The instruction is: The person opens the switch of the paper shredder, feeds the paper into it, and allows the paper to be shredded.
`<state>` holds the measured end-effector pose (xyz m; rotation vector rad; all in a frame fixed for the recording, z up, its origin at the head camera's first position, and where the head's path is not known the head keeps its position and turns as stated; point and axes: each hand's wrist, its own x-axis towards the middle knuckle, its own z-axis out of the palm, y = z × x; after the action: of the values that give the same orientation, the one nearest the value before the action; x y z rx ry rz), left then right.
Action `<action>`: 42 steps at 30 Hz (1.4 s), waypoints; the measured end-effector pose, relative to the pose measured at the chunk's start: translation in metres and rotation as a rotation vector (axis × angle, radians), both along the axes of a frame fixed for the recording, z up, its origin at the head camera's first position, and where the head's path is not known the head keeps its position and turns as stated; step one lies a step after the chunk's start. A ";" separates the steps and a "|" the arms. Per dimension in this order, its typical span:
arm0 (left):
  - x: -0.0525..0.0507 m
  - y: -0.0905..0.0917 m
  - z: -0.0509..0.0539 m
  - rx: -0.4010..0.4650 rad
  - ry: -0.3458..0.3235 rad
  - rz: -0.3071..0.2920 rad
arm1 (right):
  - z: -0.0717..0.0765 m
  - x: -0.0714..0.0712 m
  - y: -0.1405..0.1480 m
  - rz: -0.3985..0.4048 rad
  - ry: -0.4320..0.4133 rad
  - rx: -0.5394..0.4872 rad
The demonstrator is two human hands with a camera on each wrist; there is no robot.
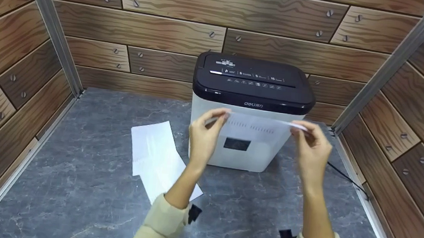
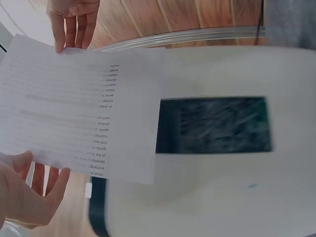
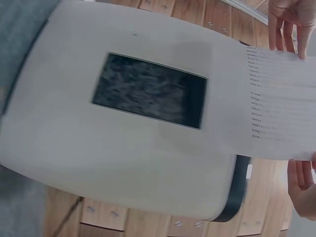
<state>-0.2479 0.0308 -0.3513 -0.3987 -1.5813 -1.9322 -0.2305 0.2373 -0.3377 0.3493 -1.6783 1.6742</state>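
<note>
A printed sheet of paper (image 1: pixel 252 126) is stretched between both hands, in front of the white body of a paper shredder (image 1: pixel 239 158). My left hand (image 1: pixel 203 139) pinches the sheet's left edge, thumb against fingers. The opposite edge is pinched by my right hand (image 1: pixel 311 156). In the left wrist view, lines of text show on the sheet (image 2: pixel 131 113), with the left hand (image 2: pixel 32 192) at the lower edge and the right hand (image 2: pixel 76 22) at the upper. The shredder's dark lid (image 1: pixel 254 82) has a long narrow slot, behind and above the sheet.
Several loose sheets (image 1: pixel 161 160) lie overlapping on the grey marbled surface (image 1: pixel 85 184), left of the shredder and partly behind the left forearm. A black cord (image 1: pixel 348 179) runs to the right edge. Wood-patterned walls (image 1: pixel 166 29) enclose the back and sides.
</note>
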 end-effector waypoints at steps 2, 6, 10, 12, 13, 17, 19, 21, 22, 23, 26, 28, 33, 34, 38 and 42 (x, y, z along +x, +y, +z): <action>-0.002 -0.002 0.011 -0.007 0.048 -0.009 | 0.010 -0.002 -0.001 -0.003 0.039 0.000; -0.007 -0.006 0.029 -0.027 0.159 -0.043 | 0.028 -0.006 -0.002 -0.034 0.124 0.004; -0.012 -0.010 0.044 -0.035 0.254 -0.082 | 0.046 -0.009 -0.004 -0.041 0.177 -0.019; -0.014 -0.011 0.052 -0.034 0.295 -0.102 | 0.056 -0.007 -0.007 -0.049 0.191 -0.029; -0.016 -0.011 0.055 -0.032 0.311 -0.110 | 0.062 -0.006 -0.009 -0.059 0.207 -0.023; -0.024 -0.012 0.066 -0.027 0.378 -0.151 | 0.081 -0.008 -0.015 -0.053 0.308 -0.027; -0.030 -0.012 0.069 -0.032 0.416 -0.160 | 0.085 -0.012 -0.015 -0.044 0.364 -0.013; -0.036 -0.013 0.068 -0.040 0.455 -0.165 | 0.085 -0.017 -0.015 -0.035 0.402 0.000; -0.038 -0.013 0.067 -0.043 0.468 -0.164 | 0.084 -0.020 -0.015 -0.040 0.415 0.018; -0.041 -0.013 0.066 -0.042 0.476 -0.164 | 0.083 -0.022 -0.014 -0.045 0.420 0.035; -0.049 -0.013 0.059 -0.026 0.448 -0.183 | 0.075 -0.029 -0.012 -0.038 0.416 0.077; -0.054 -0.013 0.054 -0.008 0.399 -0.196 | 0.069 -0.034 -0.011 -0.026 0.396 0.101; -0.065 -0.011 0.044 0.014 0.303 -0.196 | 0.056 -0.044 -0.008 0.017 0.333 0.101; -0.067 -0.011 0.044 0.011 0.289 -0.190 | 0.055 -0.046 -0.007 0.024 0.323 0.095; -0.072 -0.010 0.044 -0.011 0.228 -0.163 | 0.054 -0.052 -0.006 0.060 0.277 0.056; -0.075 -0.009 0.044 -0.018 0.180 -0.146 | 0.054 -0.056 -0.006 0.071 0.225 0.042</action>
<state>-0.3232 0.0219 -0.3070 -0.6925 -1.4892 -1.9299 -0.2870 0.2316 -0.2834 0.6004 -1.5506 1.5874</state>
